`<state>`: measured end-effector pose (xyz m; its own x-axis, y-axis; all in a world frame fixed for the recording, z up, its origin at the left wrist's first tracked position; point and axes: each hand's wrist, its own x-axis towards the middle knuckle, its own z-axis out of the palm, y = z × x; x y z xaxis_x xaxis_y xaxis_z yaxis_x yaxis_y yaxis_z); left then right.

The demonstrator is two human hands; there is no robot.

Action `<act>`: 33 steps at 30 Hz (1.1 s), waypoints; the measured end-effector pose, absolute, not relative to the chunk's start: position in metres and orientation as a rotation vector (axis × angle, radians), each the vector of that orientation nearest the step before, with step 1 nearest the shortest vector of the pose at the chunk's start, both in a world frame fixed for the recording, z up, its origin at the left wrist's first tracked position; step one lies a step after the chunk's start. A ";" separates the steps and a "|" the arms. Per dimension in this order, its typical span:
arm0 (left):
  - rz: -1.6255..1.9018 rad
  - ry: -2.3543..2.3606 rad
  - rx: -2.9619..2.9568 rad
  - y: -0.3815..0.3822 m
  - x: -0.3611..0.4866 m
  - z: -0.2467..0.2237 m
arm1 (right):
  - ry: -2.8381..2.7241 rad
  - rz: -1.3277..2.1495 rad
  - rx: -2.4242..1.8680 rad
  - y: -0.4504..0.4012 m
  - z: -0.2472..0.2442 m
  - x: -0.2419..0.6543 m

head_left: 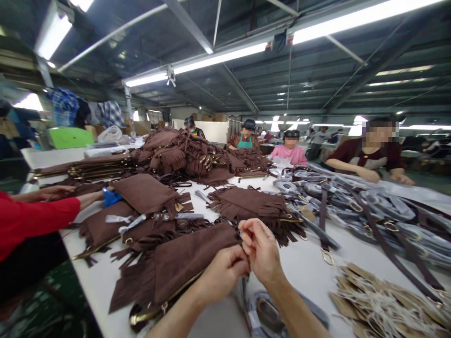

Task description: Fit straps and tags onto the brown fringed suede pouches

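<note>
A brown fringed bag point(193, 258) with a gold zipper lies in front of me on the white table, its fringe spread to the left. At its right end my left hand point(225, 267) is closed, thumb and fingers pinched together. My right hand point(260, 246) touches it from the right, also pinching, fingers curled near the bag's corner. What sits between the fingertips is too small to make out. Just beyond the hands is another fringed bag point(250, 204). Below my right hand lies a plastic-wrapped strap coil point(266, 310).
Brown bags point(169, 150) are heaped at the back left. Wrapped straps point(384, 202) cover the right side, above tags with white strings point(384, 300). A person's red sleeve point(42, 220) reaches in from the left, near a blue object point(111, 197). Several people sit across the table.
</note>
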<state>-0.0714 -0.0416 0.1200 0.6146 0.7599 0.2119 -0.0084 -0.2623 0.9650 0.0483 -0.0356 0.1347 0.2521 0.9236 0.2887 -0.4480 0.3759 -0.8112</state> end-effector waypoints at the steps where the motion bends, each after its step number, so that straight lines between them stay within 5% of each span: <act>1: 0.865 0.656 1.674 -0.041 -0.071 0.120 | -0.903 1.021 -0.699 -0.035 0.136 0.052; 9: 0.986 0.778 1.489 -0.033 -0.076 0.113 | -1.267 1.184 -1.362 -0.037 0.144 0.100; 33: 1.140 0.862 1.338 -0.027 -0.083 0.112 | -1.397 1.172 -1.100 -0.038 0.133 0.084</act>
<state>-0.0832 -0.0273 0.1124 0.2664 0.9536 0.1404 -0.1250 -0.1102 0.9860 0.0842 -0.0380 0.1333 -0.1219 0.9851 0.1215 0.0515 0.1286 -0.9904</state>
